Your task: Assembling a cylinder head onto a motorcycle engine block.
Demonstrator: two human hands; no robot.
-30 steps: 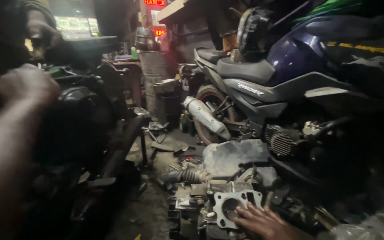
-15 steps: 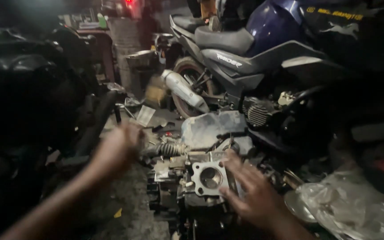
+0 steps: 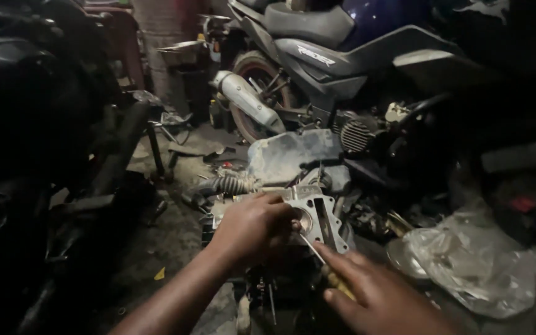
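The left hand (image 3: pixel 252 226) rests palm down on the engine cylinder block (image 3: pixel 317 214), a pale metal casting with a round bore. Its fingers (image 3: pixel 277 217) are curled together over the block's left edge, with the thumb side just at the rim of the bore. The block lies directly under and to the right of these fingers, so this hand is the nearer one and appears to steady the part.

The right hand (image 3: pixel 373 291) sits below and to the right of the block, a little apart from it. Its fingers (image 3: pixel 345 263) are closed around the handle of a screwdriver (image 3: pixel 314 248), a yellowish grip showing between them. The thin shaft runs up and to the left from those fingers, and its tip reaches the lower rim of the bore, close beside the left thumb. That slant from lower right to upper left is the tool's long axis, pointing from the right fingers toward the block.

Beyond the left fingers, higher up, a ribbed black rubber hose (image 3: pixel 234 184) lies near the block, and a grey dented cover (image 3: pixel 293 155) sits behind it. Further back stands a motorcycle (image 3: pixel 355 56) with a dark blue and grey body; a slanted strip of pale lettering marks its grey side panel. To the right of the right fingers, well apart, lies a crumpled clear plastic bag (image 3: pixel 473 260), and a small red patch shows in the dark past it.
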